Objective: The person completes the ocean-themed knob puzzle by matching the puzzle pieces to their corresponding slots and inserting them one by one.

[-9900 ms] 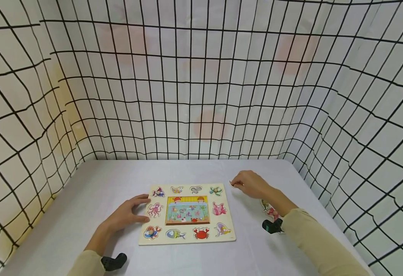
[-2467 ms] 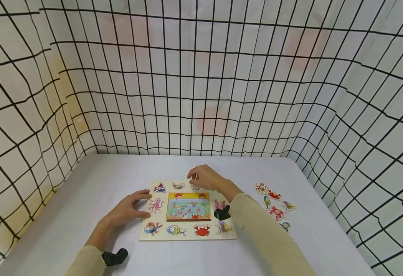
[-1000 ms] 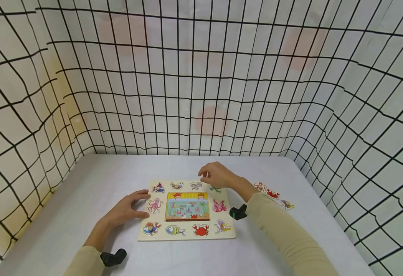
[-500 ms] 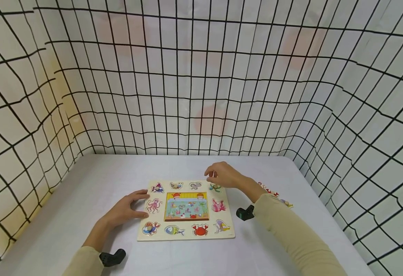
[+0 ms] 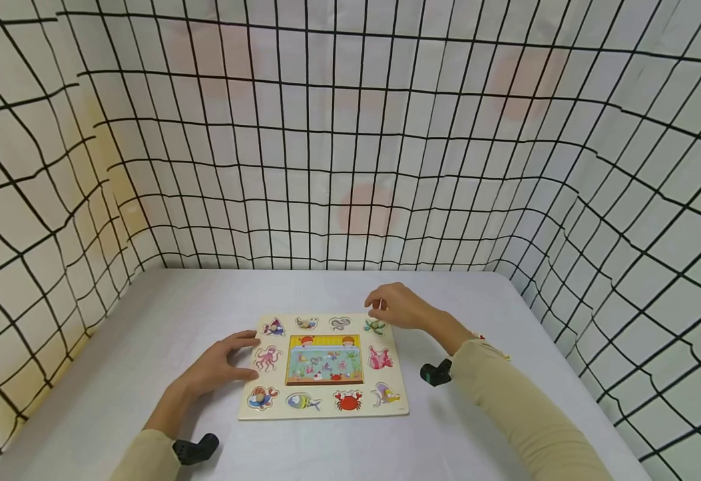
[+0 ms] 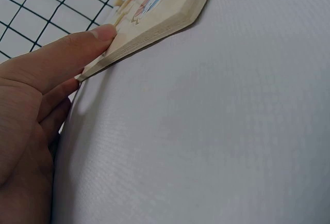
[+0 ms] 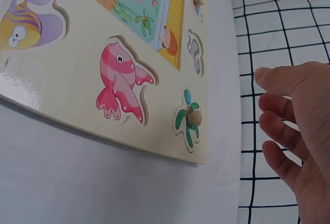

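Observation:
A wooden puzzle board [image 5: 326,411] with sea-animal shapes round a painted aquarium lies on the table. My left hand [image 5: 219,364] touches its left edge, thumb and fingers spread apart; the left wrist view shows the thumb [image 6: 82,48] against the board's edge. Over the far right corner, my right hand [image 5: 403,307] hovers with loosely bent fingers and holds nothing. Beside it, a green turtle piece [image 7: 192,118] with a wooden knob sits in the board. The pink fish shape [image 7: 121,77] and the grey eel shape [image 7: 194,53] show no knob.
Loose puzzle pieces [image 5: 480,336] lie right of the board, mostly hidden behind my right forearm. Black netting [image 5: 350,153] over white sheeting stands behind and on both sides of the table [image 5: 194,300].
My right hand, which pinched a piece right of the board at first, was later over its far edge and has since drawn rightward, holding nothing. My left hand stays at the board's edge.

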Tool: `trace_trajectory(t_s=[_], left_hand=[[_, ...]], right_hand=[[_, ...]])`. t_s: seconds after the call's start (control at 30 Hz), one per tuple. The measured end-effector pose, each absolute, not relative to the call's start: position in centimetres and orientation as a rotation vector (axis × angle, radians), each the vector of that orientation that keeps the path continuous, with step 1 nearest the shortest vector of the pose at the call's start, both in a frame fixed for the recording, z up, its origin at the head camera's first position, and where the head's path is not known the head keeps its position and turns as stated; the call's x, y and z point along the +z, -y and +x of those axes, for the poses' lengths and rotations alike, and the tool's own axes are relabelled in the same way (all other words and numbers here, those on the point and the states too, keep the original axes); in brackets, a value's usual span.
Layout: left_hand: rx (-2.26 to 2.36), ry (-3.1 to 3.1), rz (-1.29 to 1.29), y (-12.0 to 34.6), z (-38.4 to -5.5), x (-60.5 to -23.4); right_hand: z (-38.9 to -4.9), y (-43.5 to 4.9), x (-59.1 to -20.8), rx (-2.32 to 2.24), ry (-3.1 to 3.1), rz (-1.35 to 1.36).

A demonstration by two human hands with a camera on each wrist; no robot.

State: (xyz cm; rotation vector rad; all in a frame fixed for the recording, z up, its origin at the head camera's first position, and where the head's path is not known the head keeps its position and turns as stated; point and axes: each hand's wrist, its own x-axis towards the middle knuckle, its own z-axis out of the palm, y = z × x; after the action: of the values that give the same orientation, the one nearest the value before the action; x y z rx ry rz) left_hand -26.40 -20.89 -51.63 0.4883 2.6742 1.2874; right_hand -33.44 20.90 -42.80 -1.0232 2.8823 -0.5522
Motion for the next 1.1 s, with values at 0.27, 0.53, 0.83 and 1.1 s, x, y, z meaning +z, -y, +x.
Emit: trace_trajectory(t_s=[0.27,0.53,0.83,1.1], left_hand=[[1.288,-2.668,0.477,20.7,-26.4,-51.7],[1.289,-2.669,0.471,20.7,-26.4,-51.7],[1.286,-2.673,0.464,20.8,-26.5,-51.6],[1.302,-2.658,0.476,20.9,-26.4,-51.6]], right_hand=[[-33.4,-21.6,-43.0,-0.545,-2.885,-1.052],[-32.9,-22.4,-43.0,-0.573,-2.889,-1.038],[-32.7,-23.4,-42.6,-0.571,-2.904,-1.032],[-32.4,-24.0,-42.7,-0.549,-2.885,-0.999]])
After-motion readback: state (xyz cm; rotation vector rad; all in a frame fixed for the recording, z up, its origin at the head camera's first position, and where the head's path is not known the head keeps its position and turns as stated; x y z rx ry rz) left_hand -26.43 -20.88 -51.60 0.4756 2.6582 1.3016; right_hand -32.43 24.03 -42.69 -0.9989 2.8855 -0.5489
